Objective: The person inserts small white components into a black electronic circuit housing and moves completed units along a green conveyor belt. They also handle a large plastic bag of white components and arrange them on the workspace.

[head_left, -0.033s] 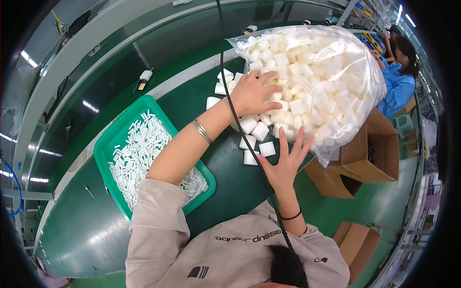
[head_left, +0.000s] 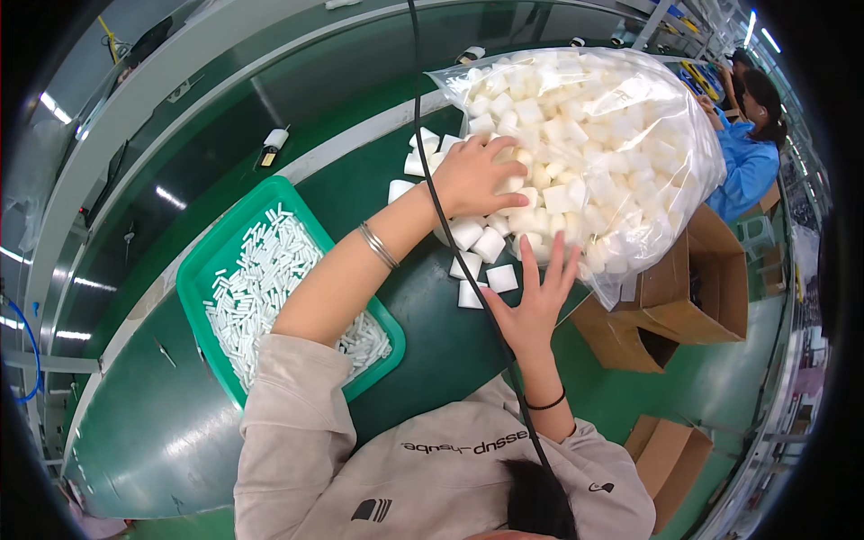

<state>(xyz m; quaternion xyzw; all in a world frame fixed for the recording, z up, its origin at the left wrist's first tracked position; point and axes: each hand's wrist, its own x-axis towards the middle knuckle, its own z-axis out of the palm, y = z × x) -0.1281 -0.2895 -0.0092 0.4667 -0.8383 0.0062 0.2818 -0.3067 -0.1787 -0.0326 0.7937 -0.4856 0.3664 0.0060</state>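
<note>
A big clear plastic bag (head_left: 661, 148) full of white, short, blocky plastic pieces lies on its side, its mouth facing left. My left hand (head_left: 481, 177) is over the pieces at the mouth, fingers spread and curved, holding nothing that I can see. Several loose white pieces (head_left: 488, 245) lie on the dark green table below that hand. Nearer my body, my right hand (head_left: 537, 301) has its fingers spread beside the bag's lower edge, the fingertips against or just in front of it; which of these I cannot tell.
At the left a green tray (head_left: 192, 286) holds many small white tubes (head_left: 261, 270), with my left forearm across it. A black cable (head_left: 462, 270) hangs in front of the scene. Open cardboard boxes (head_left: 675, 306) stand on the right. Beyond them is a person in blue (head_left: 745, 166).
The fingers of my right hand have shifted very slightly beside the bag. My left hand stays in place over the white pieces.
</note>
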